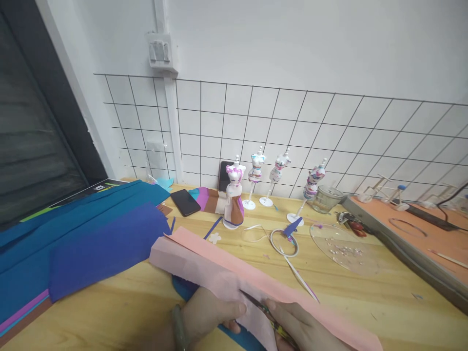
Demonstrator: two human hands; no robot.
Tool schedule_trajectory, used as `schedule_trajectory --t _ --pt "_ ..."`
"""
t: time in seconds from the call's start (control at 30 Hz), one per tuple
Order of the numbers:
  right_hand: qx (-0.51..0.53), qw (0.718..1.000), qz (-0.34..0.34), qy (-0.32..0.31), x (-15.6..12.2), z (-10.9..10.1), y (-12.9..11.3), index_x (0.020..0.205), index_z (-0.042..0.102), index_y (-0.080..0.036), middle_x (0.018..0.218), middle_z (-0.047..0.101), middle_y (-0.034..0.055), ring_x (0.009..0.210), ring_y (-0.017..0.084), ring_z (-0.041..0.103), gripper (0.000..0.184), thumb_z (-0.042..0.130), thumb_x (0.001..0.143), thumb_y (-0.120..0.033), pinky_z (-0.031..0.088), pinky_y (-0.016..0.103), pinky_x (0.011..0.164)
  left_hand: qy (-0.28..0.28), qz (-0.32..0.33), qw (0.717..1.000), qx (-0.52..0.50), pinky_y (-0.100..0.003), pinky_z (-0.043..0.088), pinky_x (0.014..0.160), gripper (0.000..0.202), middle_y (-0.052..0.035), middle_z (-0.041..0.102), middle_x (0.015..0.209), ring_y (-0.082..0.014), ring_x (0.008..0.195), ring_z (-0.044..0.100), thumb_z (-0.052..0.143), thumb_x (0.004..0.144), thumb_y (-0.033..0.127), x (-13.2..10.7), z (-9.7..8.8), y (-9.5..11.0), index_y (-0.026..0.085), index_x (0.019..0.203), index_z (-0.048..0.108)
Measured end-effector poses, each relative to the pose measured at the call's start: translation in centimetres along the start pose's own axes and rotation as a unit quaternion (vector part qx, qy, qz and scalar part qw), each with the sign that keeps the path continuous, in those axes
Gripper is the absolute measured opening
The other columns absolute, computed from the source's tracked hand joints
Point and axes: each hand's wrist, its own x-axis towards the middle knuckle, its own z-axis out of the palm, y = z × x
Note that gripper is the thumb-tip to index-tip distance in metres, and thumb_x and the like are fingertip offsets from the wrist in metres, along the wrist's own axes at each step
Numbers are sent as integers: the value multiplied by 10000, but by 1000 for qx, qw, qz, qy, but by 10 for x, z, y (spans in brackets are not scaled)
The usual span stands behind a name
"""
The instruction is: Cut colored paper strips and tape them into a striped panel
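Observation:
A long folded strip of pink crepe paper point(219, 265) lies diagonally across the wooden table point(365, 297). My left hand point(208, 314), with a green bangle on the wrist, pinches the paper's near edge at the bottom of the view. My right hand point(303, 329) grips a pair of scissors point(268, 317), whose blades are in the pink paper beside my left thumb. Under the paper lies a blue piece point(185, 287).
Blue crepe paper sheets point(91, 239) are stacked at left. Small dress-form mannequins point(234, 202) stand by the wire grid wall, near two phones point(185, 201), a tape ring point(283, 242), a glass jar point(325, 199) and a clear dish of beads point(341, 248). An orange board point(420, 234) lies at right.

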Motion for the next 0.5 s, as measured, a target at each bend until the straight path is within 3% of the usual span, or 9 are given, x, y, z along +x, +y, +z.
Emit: schedule_trajectory --t 0.1,0.3,0.5 --pt "41 999 22 -9 2 4 -4 557 416 -212 511 338 -43 457 96 329 583 327 796 -737 310 225 463 16 9 999 31 -249 489 587 544 -80 690 889 -148 677 618 778 604 417 1 0 -2 120 1037 636" --pt "57 998 22 -27 -4 -2 -21 574 412 -213 552 338 -46 509 102 349 554 400 778 -728 314 225 493 19 -8 1000 21 -244 478 589 550 -88 686 865 -145 673 612 787 553 454 0 3 2 110 960 651" --pt "59 997 33 -26 -2 0 -15 551 392 -212 513 308 -56 471 89 318 581 402 772 -749 299 224 478 27 -18 999 15 -247 484 601 541 -70 684 867 -138 666 611 795 553 453 -1 1 1 130 966 660"
